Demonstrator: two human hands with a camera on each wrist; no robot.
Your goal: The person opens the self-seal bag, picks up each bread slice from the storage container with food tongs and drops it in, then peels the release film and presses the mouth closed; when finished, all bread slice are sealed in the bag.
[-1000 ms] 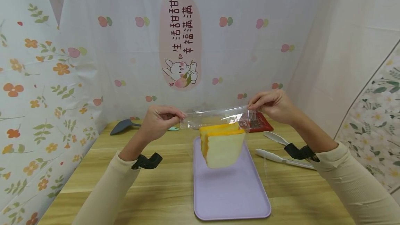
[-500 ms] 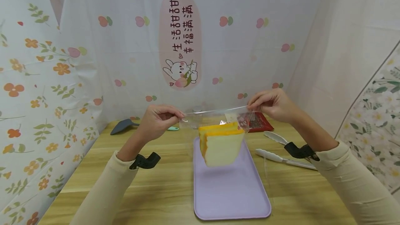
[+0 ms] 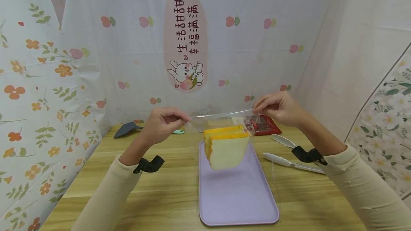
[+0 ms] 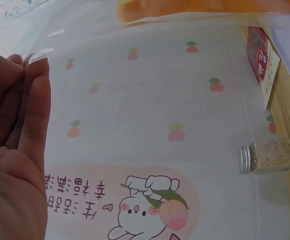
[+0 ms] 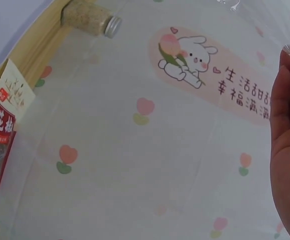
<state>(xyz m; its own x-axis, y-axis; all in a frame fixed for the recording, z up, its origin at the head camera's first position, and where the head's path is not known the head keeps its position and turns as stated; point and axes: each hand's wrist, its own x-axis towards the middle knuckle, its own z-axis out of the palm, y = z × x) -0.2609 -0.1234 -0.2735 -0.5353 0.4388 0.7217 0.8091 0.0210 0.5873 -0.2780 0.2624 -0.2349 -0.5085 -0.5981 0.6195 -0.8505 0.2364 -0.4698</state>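
Note:
In the head view my left hand [image 3: 163, 124] pinches one top corner of a clear plastic bag [image 3: 221, 115] between thumb and fingers. The opposite corner is pinched by my right hand [image 3: 277, 108], a little higher. The bag's upper edge runs nearly straight between them. Low in the bag, two thick slices of bread [image 3: 228, 150] with orange-yellow crusts stand upright, one before the other. They hang over the far half of a lilac tray [image 3: 237, 195]. The left wrist view shows an orange crust [image 4: 205, 9] at the top and the film between thumb and fingertips.
Metal tongs [image 3: 292, 163] with pale tips lie right of the tray. Behind are a red spice packet [image 3: 268, 126], a small glass jar [image 4: 277, 155] of grains, and a light green handle [image 3: 178, 132]. A dark grey spatula [image 3: 126, 129] lies at the back left.
The bag and bread have shifted slightly left and up. My right hand has come a little left. The bright glare on the bag's upper film has faded; both pinches stay.

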